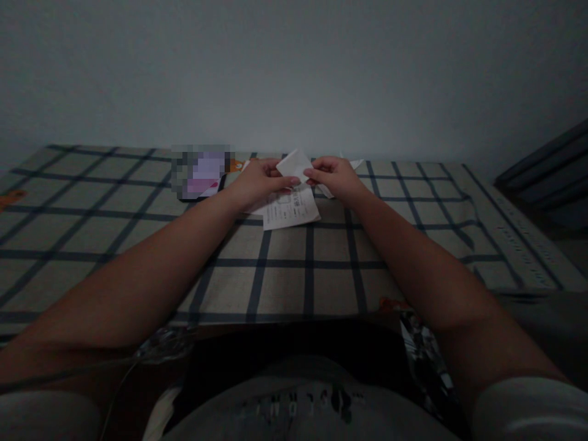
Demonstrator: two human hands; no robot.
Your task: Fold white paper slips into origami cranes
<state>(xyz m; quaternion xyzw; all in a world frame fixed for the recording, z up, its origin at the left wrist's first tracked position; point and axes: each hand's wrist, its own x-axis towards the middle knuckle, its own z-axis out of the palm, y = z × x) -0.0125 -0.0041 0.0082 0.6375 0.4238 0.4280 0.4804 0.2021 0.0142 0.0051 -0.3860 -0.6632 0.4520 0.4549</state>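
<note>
Between my two hands is a small folded white paper (294, 164), raised just above the table. My left hand (261, 181) pinches its lower left side, thumb on top. The fingertips of my right hand (334, 176) close on its right corner. Beneath them lies a printed white sheet (291, 209) on the checked tablecloth (331, 245). More white paper (357, 163) shows behind my right hand, partly hidden by it.
A phone-like object with a purple, partly blurred screen (202, 177) rests to the left of my hands. The grey wall (294, 73) rises behind the table. Dark folded fabric (551, 177) is at the far right.
</note>
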